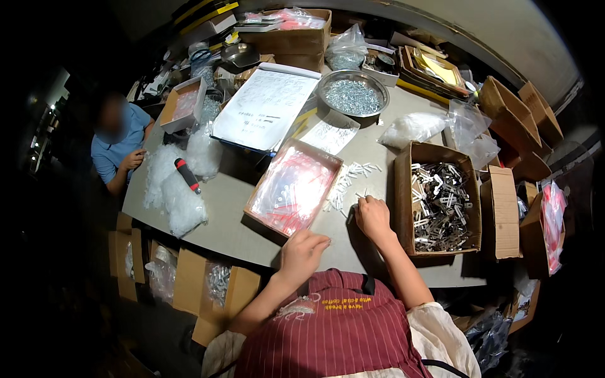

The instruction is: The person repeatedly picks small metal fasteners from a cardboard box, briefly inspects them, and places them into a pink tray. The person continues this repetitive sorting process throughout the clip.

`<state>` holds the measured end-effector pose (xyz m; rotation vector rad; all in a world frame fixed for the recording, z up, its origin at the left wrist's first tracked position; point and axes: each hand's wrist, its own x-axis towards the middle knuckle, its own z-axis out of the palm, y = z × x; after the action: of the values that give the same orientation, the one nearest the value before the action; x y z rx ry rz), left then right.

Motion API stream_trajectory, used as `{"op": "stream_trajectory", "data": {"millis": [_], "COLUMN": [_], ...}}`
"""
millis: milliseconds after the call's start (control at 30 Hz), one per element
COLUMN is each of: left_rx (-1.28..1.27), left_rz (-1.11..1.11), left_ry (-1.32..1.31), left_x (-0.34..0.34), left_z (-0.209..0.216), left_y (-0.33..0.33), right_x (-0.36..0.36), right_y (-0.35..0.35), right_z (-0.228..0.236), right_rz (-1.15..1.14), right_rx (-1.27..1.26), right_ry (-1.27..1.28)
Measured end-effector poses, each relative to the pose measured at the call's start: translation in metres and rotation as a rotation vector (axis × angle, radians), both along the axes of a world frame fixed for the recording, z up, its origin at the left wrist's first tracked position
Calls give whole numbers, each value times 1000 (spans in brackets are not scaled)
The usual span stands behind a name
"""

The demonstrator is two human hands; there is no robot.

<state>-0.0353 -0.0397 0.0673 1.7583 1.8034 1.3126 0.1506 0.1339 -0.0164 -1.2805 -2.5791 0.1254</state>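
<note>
Right hand [373, 216] fingers pinch small white pieces [348, 179] between bag tray [293, 186] and metal-parts box [437, 199]; left hand [302, 252] curled shut

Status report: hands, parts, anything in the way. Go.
Left hand resting at table edge, nothing visibly held. Right hand fingering small white parts. Shallow box of bags between them; metal-parts box at right.

I see a grey counter [246, 208] carrying a shallow tray [293, 186] mid-counter, a box of metal parts [437, 198] at its right edge, and a metal bowl [353, 94] at its far edge.

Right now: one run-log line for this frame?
left hand: on table edge, near tray of clear bags | right hand: on small white parts | box of metal brackets: right
</note>
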Motion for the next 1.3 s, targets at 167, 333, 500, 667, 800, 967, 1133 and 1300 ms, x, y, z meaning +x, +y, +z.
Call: {"op": "stream_trajectory", "data": {"millis": [167,333,500,667,800,967,1133,1300], "left_rx": [-117,-123,-155,-143,-132,-80,124,115], "left_rz": [19,-54,-115,-165,-194,-238,-112,-430], "left_ry": [122,69,4,-69,-103,-16,341,211], "left_x": [10,20,20,19,20,25,33,28], "left_z": [2,-5,-22,-29,-25,-19,8,-17], "left_y": [7,14,14,15,15,19,29,41], "right_x": [15,25,28,28,37,45,51,53], "right_y": [-16,-36,-53,-70,-71,-88,-92,-82], "right_z": [0,1,44,101,111,112,113,138], "right_rz": [-90,-49,90,367,349,427,437,572], "right_rx": [-176,-272,-218,-51,-178,-381,-465,-572], "right_ry": [7,127,397,450,511,176,21,233]}}
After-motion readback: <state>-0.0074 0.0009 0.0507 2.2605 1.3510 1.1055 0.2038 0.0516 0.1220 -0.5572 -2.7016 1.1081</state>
